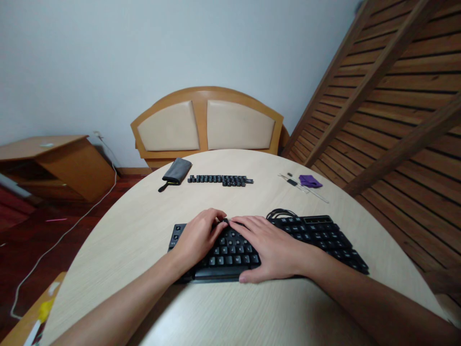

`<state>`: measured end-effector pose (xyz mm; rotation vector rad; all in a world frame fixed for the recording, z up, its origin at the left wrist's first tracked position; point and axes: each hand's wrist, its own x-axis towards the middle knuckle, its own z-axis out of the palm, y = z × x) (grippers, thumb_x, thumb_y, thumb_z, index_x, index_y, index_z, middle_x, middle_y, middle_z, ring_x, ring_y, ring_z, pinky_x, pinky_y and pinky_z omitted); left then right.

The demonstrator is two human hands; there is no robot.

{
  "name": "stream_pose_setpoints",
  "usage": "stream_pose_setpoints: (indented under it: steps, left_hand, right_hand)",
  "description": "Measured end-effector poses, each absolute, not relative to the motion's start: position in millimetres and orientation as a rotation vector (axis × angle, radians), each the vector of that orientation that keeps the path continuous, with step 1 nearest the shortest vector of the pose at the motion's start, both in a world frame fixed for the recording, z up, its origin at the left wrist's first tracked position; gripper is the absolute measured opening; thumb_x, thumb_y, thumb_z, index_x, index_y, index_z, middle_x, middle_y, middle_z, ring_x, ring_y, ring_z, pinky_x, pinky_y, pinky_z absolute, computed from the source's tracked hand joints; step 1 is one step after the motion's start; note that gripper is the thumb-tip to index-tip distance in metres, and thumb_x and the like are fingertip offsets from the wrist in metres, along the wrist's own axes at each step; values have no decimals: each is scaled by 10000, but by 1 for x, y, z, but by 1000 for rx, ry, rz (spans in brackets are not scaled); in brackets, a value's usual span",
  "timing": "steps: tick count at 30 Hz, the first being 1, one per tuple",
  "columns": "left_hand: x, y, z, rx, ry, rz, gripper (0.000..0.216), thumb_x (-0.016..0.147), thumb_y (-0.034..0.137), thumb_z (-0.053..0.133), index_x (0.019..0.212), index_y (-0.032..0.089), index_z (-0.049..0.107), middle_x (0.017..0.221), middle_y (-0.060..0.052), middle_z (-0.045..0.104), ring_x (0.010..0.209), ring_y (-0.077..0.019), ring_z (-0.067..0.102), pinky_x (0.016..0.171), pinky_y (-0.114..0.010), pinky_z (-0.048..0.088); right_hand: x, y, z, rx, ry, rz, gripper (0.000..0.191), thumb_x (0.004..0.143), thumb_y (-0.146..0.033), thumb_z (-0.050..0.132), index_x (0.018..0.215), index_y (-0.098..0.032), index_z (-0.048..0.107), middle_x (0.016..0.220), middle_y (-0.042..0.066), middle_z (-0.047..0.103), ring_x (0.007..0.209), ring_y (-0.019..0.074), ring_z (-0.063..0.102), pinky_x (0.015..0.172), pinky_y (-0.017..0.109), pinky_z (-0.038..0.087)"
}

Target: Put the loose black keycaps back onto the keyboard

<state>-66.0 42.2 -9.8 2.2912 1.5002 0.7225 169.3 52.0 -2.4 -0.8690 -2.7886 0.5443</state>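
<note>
A black keyboard [324,238] lies on the round pale wooden table [252,307] in front of me. My left hand [196,238] rests on its left half, fingers curled and pinched at a small black keycap [226,220] in the top row. My right hand [270,247] lies flat across the middle keys with its fingers stretched out. Its fingertips reach the same keycap and touch my left fingertips. The keyboard's coiled black cable [279,213] sits just behind it.
Further back on the table lie two rows of loose black keycaps [219,180], a grey pouch [176,172], a purple cloth [309,181] and small thin tools [297,184]. A wooden headboard [207,122] leans on the wall. A slatted wooden frame [389,96] stands at right. A cabinet [54,163] and white cord [61,235] are at left.
</note>
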Motion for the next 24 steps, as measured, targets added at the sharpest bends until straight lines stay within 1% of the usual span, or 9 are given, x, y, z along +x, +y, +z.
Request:
stream_pose_setpoints:
  steps: [5,15,21,24]
  left_hand:
    - [-65,23,-13,2306,1360,740,122,983,246,541,1082,212,604,1044,-60,690,985,-235,644,896,-411,510]
    - [-67,21,-13,2189,1361,752,127,961,281,595,1062,220,640,1028,-50,714,972,-236,657,908,-414,507]
    - [-67,20,-8,2167,1360,741,139,946,298,600,1040,219,664,1018,-56,732,967,-239,667,914,-416,516]
    - [-67,20,-9,2174,1369,734,143,947,298,604,1050,224,669,1028,-48,732,974,-238,668,917,-412,515]
  right_hand:
    - [169,52,-1,-877,-2796,551,1085,708,-715,698,1543,-121,340,1565,202,371,1417,383,345,1178,551,254]
    - [169,53,-1,-888,-2832,531,1115,718,-747,673,1543,-81,330,1574,214,357,1430,371,337,1190,532,256]
    - [171,54,-4,-853,-2795,544,1092,722,-740,677,1552,-125,323,1571,202,364,1428,372,339,1178,544,264]
    - [171,53,-3,-850,-2797,548,1089,723,-733,681,1552,-125,322,1571,213,360,1427,381,339,1171,559,265]
